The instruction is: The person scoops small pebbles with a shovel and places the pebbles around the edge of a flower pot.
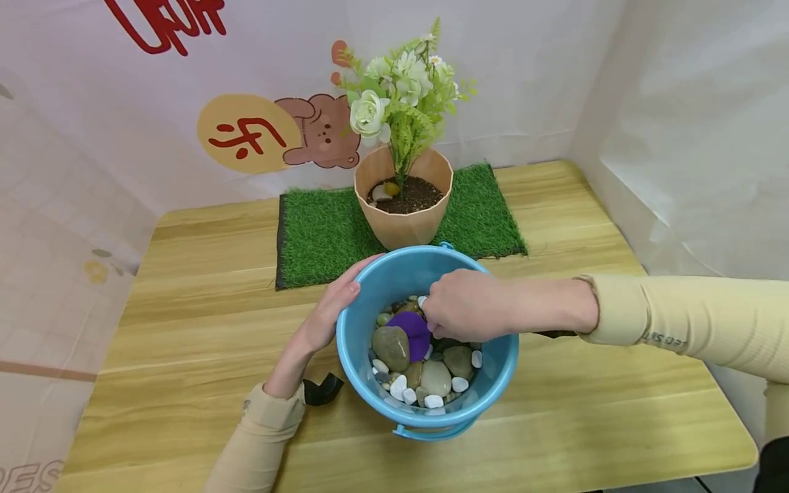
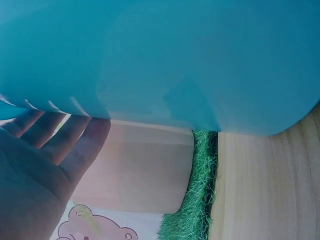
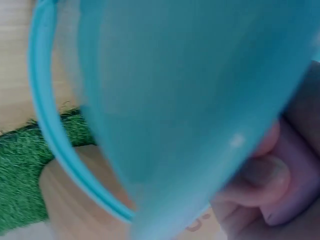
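Observation:
A light blue bucket (image 1: 347, 349) stands on the table, with grey stones (image 1: 391, 348) and white pebbles (image 1: 434, 401) inside. My right hand (image 1: 465, 306) reaches over its right rim and grips the mauve handle (image 3: 295, 170) of a purple shovel (image 1: 411, 333). The shovel's blade lies among the stones, touching a large grey one; part of it is hidden by the hand. My left hand (image 1: 329, 316) rests against the bucket's outer left side near the rim. In the left wrist view its fingers (image 2: 77, 142) are fairly straight along the wall.
Behind the bucket, a beige pot (image 1: 401, 226) with soil and white flowers (image 1: 409, 82) stands on a green turf mat (image 1: 317, 239). The bucket's handle (image 1: 434, 433) hangs at the front. White printed sheeting (image 1: 524, 82) surrounds the wooden table (image 1: 203, 294).

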Motion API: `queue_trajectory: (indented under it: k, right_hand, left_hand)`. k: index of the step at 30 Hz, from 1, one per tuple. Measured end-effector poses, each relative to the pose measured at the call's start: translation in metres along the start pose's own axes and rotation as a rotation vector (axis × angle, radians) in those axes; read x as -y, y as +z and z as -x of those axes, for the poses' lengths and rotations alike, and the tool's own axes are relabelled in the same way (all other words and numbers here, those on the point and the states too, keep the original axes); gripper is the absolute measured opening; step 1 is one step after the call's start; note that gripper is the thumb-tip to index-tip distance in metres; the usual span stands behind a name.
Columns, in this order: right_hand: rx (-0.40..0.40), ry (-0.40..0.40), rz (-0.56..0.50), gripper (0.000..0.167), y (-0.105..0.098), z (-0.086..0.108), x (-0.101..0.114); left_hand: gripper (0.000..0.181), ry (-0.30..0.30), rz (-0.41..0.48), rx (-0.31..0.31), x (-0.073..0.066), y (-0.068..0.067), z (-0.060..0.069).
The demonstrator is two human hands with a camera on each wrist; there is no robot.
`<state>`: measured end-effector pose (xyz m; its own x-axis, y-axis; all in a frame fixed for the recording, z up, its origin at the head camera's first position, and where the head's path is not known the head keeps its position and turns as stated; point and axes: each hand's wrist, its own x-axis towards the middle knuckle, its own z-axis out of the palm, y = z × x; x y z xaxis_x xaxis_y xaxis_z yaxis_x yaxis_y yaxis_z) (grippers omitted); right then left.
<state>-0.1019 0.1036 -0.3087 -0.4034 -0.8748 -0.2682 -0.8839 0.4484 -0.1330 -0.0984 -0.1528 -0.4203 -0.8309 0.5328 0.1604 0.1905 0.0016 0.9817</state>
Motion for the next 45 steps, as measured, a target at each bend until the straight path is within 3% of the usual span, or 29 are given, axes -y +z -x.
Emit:
queue_trajectory:
  k: [4, 9, 16, 32, 45]
  right_hand:
    - [0.000, -0.029, -0.160, 0.044, 0.003, 0.002, -0.012]
    - [0.017, -0.025, -0.284, 0.040, 0.007, 0.004, -0.019]
    - [0.062, 0.028, -0.368, 0.035, 0.005, 0.006, -0.019]
    - [0.094, 0.046, -0.503, 0.031, -0.011, 0.020, -0.024]
    - [0.060, 0.034, -0.580, 0.018, -0.017, 0.035, -0.034]
  left_hand:
    - [0.063, 0.008, 0.003, -0.001, 0.000, 0.000, 0.001]
    - [0.063, 0.014, 0.014, -0.001, -0.002, 0.000, 0.001]
    - [0.063, 0.008, 0.022, 0.007, -0.002, 0.000, 0.001]
    - [0.062, 0.025, 0.019, 0.006, 0.001, -0.001, 0.001]
    - [0.061, 0.016, 0.010, 0.004, -0.001, 0.000, 0.000]
